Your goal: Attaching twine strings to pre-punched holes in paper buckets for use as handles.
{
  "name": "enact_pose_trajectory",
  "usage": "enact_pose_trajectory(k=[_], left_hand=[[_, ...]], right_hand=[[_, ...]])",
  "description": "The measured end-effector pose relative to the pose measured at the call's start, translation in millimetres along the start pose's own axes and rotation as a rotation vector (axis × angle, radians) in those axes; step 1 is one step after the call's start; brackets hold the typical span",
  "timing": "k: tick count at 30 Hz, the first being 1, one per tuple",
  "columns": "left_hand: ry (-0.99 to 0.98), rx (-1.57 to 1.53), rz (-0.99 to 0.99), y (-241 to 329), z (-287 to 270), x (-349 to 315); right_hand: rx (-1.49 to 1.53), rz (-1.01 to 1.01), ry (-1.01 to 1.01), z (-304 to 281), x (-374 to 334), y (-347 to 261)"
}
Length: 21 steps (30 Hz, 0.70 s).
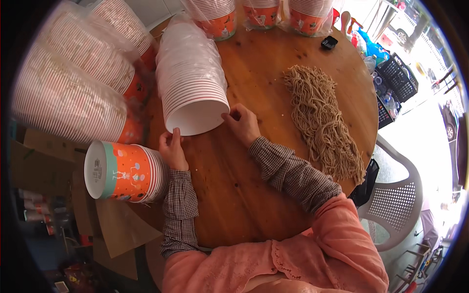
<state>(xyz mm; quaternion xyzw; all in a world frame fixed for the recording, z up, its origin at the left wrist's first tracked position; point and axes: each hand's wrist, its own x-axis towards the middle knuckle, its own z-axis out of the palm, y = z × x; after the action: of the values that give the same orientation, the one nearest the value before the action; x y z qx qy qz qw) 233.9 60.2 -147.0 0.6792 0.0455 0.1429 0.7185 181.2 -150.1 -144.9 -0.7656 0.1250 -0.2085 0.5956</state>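
A long stack of white paper buckets lies on its side on the wooden table, with its open mouth toward me. Clear plastic film is bunched over its far part. At the lower left of the mouth, my left hand pinches the rim with its fingertips. My right hand is at the rim's right side, thumb at the edge and fingers curled. Beside my left forearm lies a shorter stack of orange and green printed paper buckets, its round base facing left.
Several bagged bucket stacks crowd the left, and more bagged buckets stand at the far edge. A bundle of tan strings lies on the round table at right, near a small black tray. Right of the table are a plastic chair and black crates.
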Motion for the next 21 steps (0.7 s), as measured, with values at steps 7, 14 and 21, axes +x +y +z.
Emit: enact_pose_trajectory(k=[7,14,21], left_hand=[[-0.013,0.056,0.045,6.0,4.7,-3.8],[-0.037,0.081,0.138,1.8,7.8,-2.2],[-0.083,0.04,0.078,6.5,19.2,-5.4]], right_hand=[[0.028,0.012,0.005,-10.5,-2.1,-0.9],[-0.003,-0.088,0.047,-10.1,0.7,1.6],[-0.062,-0.125,0.046,-12.9,8.0,13.7]])
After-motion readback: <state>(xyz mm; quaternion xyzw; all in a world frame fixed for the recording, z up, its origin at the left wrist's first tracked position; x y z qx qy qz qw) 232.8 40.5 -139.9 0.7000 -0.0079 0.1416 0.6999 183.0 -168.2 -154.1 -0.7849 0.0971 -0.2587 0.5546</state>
